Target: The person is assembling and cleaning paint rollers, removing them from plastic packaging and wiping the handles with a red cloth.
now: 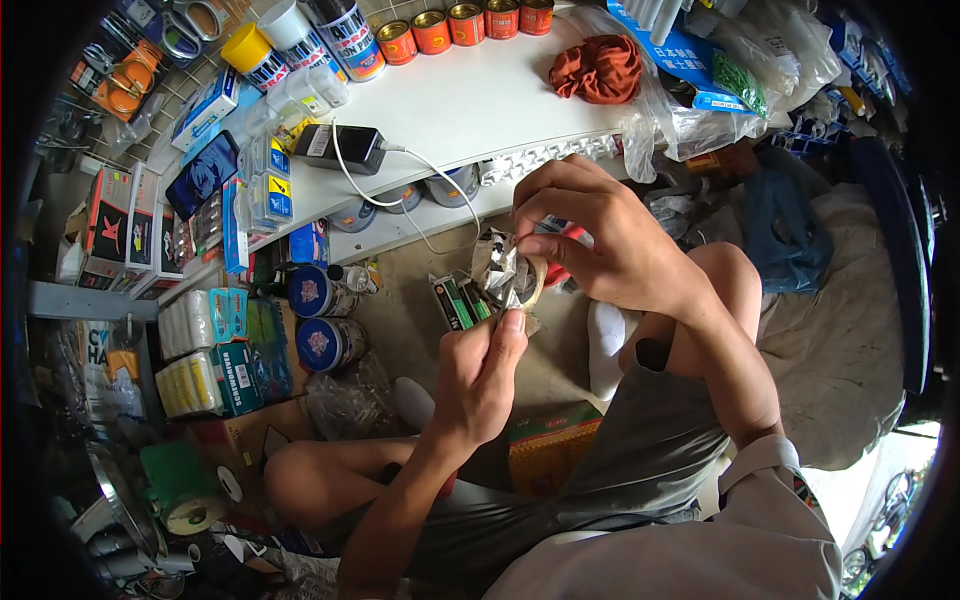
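Note:
My left hand (478, 375) is raised above my crossed legs, thumb pressed against the fingers on a small thin silvery piece (511, 298) too small to name. Opposite it, my right hand (612, 238) bends over from the right with fingers curled and thumb drawn in. Whatever lies between its fingertips cannot be made out. Just by those fingertips is a crumpled shiny silver-white wrapper (497, 258); whether they touch it is unclear. A pale ring like a tape roll (537, 278) shows below the right hand. Beside them lies a small green and black box (458, 303).
Ahead, a white shelf (450, 110) bears spray cans (345, 40), several red tins (432, 34), a red cloth (597, 70) and a black power adapter (340, 148) with a white cable. Blue-lidded jars (328, 343) and a phone (203, 174) are at left; a blue bag (785, 225) lies right.

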Demonstrator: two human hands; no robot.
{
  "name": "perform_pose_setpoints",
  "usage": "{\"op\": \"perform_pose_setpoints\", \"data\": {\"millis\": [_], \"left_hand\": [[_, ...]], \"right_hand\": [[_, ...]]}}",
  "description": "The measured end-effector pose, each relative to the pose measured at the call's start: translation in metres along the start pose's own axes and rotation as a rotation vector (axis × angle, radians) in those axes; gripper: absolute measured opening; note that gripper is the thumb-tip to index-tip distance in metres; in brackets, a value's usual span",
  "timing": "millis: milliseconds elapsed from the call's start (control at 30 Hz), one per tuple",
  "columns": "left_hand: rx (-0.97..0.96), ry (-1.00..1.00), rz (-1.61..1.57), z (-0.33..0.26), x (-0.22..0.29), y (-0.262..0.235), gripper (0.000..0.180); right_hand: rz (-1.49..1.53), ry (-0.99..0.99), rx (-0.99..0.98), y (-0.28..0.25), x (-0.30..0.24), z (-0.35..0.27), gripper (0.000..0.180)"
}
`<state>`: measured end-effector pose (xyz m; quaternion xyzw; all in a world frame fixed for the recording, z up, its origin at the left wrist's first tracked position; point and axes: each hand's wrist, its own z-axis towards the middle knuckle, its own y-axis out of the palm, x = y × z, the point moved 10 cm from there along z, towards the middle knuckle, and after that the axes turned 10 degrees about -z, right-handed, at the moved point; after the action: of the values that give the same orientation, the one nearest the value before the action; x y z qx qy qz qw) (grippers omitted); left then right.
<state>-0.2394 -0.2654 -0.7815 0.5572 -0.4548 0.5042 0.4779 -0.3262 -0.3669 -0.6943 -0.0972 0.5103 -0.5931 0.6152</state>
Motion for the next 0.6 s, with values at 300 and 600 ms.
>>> {"op": "perform_pose_setpoints", "data": {"millis": [300,600], "left_hand": [[0.07,-0.024,0.015,-0.001,-0.013,-0.016,0.044],[0.136,0.027,0.063,0.0,-0.013,-0.02,0.042]], "right_hand": [[-0.04,-0.164,-0.138,0.009,-0.023,-0.004,0.02],[-0.184,-0.153,-0.177,0.022,-0.029,-0.006,0.018]]}}
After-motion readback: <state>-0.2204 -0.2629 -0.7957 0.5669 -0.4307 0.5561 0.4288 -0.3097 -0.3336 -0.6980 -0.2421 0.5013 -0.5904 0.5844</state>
